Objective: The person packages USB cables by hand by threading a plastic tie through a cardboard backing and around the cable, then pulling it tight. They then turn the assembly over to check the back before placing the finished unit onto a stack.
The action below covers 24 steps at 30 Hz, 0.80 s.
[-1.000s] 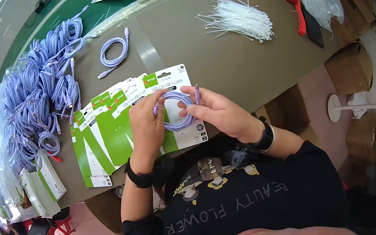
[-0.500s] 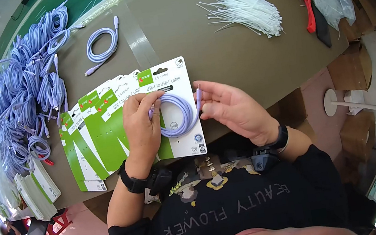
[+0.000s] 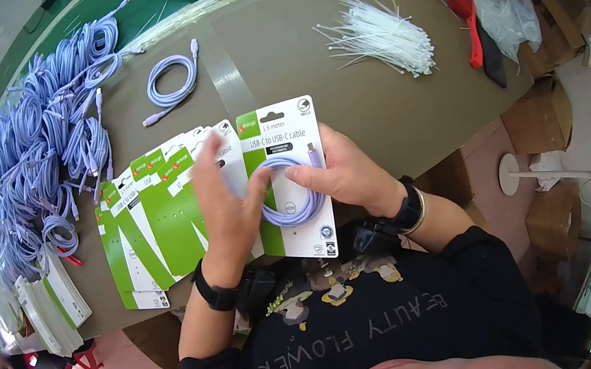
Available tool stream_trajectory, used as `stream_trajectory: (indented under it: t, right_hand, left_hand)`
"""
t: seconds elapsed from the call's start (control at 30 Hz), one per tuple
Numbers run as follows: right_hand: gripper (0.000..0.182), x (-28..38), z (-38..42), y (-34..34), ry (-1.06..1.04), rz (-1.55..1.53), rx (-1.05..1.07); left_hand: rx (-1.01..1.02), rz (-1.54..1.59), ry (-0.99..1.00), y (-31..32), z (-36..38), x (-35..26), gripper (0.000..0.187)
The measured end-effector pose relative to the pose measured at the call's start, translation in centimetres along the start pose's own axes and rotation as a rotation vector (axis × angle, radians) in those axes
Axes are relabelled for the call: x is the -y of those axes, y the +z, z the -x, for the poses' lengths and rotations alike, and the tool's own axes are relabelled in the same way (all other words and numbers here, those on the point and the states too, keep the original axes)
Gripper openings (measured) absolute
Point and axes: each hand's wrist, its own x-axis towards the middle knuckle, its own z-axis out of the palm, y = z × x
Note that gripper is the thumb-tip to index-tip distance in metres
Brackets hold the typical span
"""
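Note:
A coiled lilac USB-C cable [image 3: 292,221] lies on the front of a green and white packaging card [image 3: 312,241]. My right hand [image 3: 355,175] grips the card's right edge, its thumb pressing on the coil near an upright plug [image 3: 314,157]. On the other side, my left hand [image 3: 226,202] has its fingers stretched apart and smeared by motion, while its thumb rests against the coil's upper left. Behind that hand, several overlapping cards [image 3: 166,238] are fanned across the table; part of them is hidden.
A big heap of lilac cables [image 3: 36,139] covers the table's left side, with a stack of cards [image 3: 48,317] below. One loose coiled cable [image 3: 174,96] lies near the middle. White cable ties [image 3: 392,40] and a red-handled tool [image 3: 468,17] are on the right.
My left hand has loosened from the cable and spread its fingers. My right hand has moved from the plug to the card's edge, thumb on the coil. The plug now lies against the card.

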Motion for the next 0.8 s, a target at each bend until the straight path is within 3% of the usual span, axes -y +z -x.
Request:
stream_trajectory:
  t: [0.07, 0.1, 0.2, 0.27, 0.33, 0.4, 0.5, 0.57, 0.6, 0.63, 0.67, 0.7, 0.8]
  right_hand:
    - [0.047, 0.2, 0.2, 0.0, -0.217, 0.137, -0.100]
    - [0.047, 0.3, 0.3, 0.4, -0.224, 0.154, -0.160]
    - [0.046, 0.9, -0.1, 2.4, -0.293, 0.159, -0.314]
    - [0.046, 1.3, -0.4, 3.3, -0.371, 0.144, -0.398]
    - [0.050, 1.0, -0.8, 3.9, -0.383, 0.103, -0.384]
    - [0.051, 1.4, -0.6, 3.4, -0.395, 0.080, -0.387]
    - [0.053, 3.3, 0.5, 1.8, -0.238, 0.293, -0.180]
    - [0.049, 5.6, 0.5, -1.5, -0.396, 0.712, -0.058]
    - [0.043, 5.8, 0.1, -3.5, -0.545, 0.920, -0.132]
    - [0.037, 5.8, -0.4, -5.6, -0.696, 1.127, -0.205]
    - [0.034, 6.2, -0.7, -7.9, -0.641, 1.226, -0.222]
    - [0.032, 6.7, -1.0, -10.1, -0.584, 1.324, -0.240]
    - [0.024, 7.0, -1.5, -15.6, -0.467, 1.581, -0.305]
  left_hand:
    - [-0.285, -0.282, 0.178, -0.7, 0.0, -1.2, 0.049]
    - [-0.287, -0.267, 0.195, -0.9, 0.2, -2.1, 0.049]
    - [0.203, -0.224, 0.129, -0.8, 1.4, -5.5, 0.051]
    - [0.134, -0.294, 0.185, 0.2, 1.5, -5.6, 0.050]
    - [-0.020, -0.488, 0.203, 1.1, 1.6, -5.1, 0.048]
    - [-0.041, -0.470, 0.261, 1.2, 1.7, -3.9, 0.046]
    - [-0.099, -0.453, 0.327, 0.2, 1.8, -1.8, 0.042]
    - [-0.150, -0.194, 0.163, -1.0, 2.1, -0.4, 0.034]
    - [-0.151, -0.190, 0.161, -1.9, 2.7, 0.3, 0.034]
    - [-0.184, -0.020, -0.002, -3.1, 3.4, 0.9, 0.033]
    - [-0.215, 0.150, -0.167, -3.8, 3.8, 1.2, 0.032]
    - [-0.218, 0.151, -0.169, -4.1, 3.8, 1.2, 0.032]
    - [-0.292, 0.713, -0.167, -4.6, 3.7, 1.2, 0.034]
